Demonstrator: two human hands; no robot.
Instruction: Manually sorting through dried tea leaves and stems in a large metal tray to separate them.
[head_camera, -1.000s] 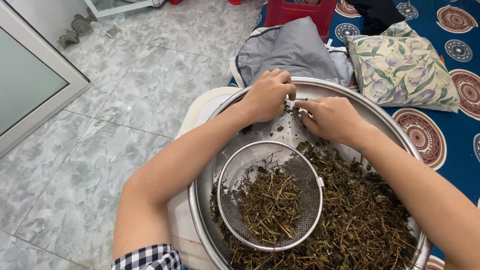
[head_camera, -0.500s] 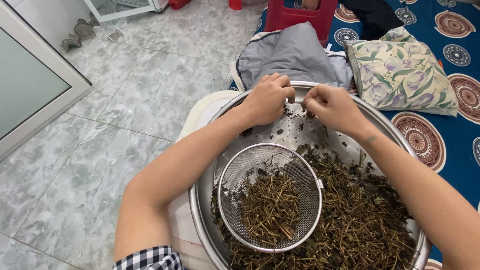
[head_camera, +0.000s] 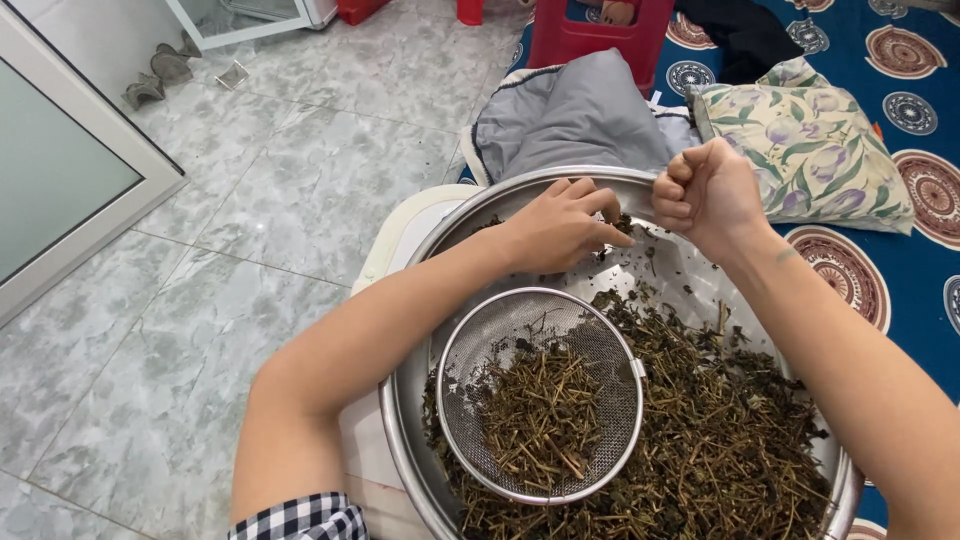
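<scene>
grey marble floor (head_camera: 250, 170) fills the left of the view, with a blue patterned mat (head_camera: 900, 250) on the right carrying a floral pillow (head_camera: 810, 150) and a grey cushion (head_camera: 580, 115).

a second ago both hands sat close together over the far side of the basin, fingers pinching at the same small bit. now they have drawn apart: the right hand (head_camera: 710, 195) has lifted and pulled back into a closed fist, and i cannot tell what, if anything, is inside it. the left hand (head_camera: 555, 225) stays low, fingers loosely curled and pinched on a dark scrap of herb. it looks as if a stem has just been stripped or snapped between them.

a wide steel basin (head_camera: 400, 420) holds a heap of dried herbs (head_camera: 730, 440), dark leaf and twig, piled toward the near right, with its far wall nearly bare but for crumbs. inside it, on the left, lies a round mesh sieve (head_camera: 480, 330) holding a smaller pile of pale stems (head_camera: 540, 420).
</scene>
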